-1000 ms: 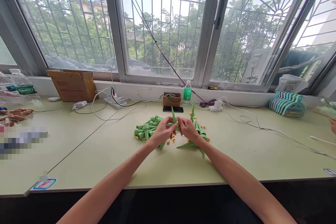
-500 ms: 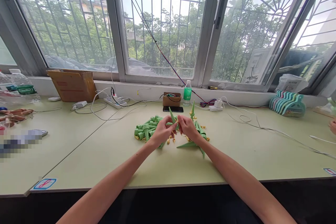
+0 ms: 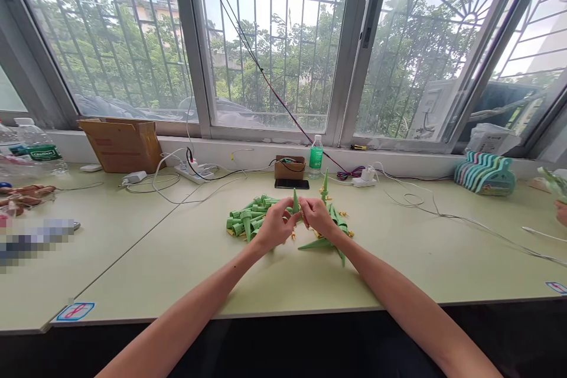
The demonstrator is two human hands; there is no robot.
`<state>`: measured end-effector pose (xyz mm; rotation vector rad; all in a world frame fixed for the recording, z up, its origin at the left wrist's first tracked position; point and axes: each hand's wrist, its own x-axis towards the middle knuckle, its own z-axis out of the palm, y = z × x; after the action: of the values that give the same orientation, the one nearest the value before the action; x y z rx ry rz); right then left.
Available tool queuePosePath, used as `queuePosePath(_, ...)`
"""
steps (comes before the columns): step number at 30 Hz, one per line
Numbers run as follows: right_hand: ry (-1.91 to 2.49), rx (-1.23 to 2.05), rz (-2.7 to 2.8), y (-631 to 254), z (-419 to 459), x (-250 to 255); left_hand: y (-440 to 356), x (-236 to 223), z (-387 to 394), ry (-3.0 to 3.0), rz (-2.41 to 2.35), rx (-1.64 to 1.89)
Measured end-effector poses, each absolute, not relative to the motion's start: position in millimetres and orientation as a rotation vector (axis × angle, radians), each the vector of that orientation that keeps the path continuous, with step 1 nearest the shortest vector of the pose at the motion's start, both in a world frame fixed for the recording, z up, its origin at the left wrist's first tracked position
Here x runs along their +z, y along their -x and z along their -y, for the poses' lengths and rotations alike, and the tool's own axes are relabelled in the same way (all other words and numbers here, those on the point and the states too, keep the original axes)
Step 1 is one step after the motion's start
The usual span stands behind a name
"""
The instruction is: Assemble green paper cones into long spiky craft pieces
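Note:
My left hand [image 3: 275,225] is closed around a green plastic cone [image 3: 296,199], its pointed tip upward. Right beside it, my right hand [image 3: 317,216] pinches at the cone's side; whatever lies between those fingertips is too small and hidden to make out. To the left sits a heap of green cone and tube pieces [image 3: 246,218]. Green spiky pieces [image 3: 317,244] with small yellow parts lie under and around my right hand, one standing point up. Small yellow pieces [image 3: 293,237] are scattered between my hands.
Behind the heap are a black phone [image 3: 291,184], a small cardboard box [image 3: 290,168] and a green-labelled bottle [image 3: 316,156]. White cables [image 3: 436,212] cross the table's right side. A large carton [image 3: 121,144] stands back left; teal hangers [image 3: 485,174] stand back right. Another person's hand [image 3: 561,211] shows at the right edge.
The green cone in my left hand has turned from leaning left to nearly upright. My hands stay close together in about the same place. At the right edge, the other person's hand and green item moved.

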<state>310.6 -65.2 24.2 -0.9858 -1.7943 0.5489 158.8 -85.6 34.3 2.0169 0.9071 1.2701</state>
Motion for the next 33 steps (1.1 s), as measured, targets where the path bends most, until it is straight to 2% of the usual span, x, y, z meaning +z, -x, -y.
queuePosePath(9,1.003,0.517,1.766,-310,66,26,-159,36,87,-2.041,-0.925,1.254)
queuePosePath(25,0.986,0.529,1.777,-308,66,25,-162,43,88,-1.586,-0.809,1.126)
queuePosePath(33,1.035,0.341,1.81,-309,69,29,-160,44,87,-1.403,-0.746,1.105)
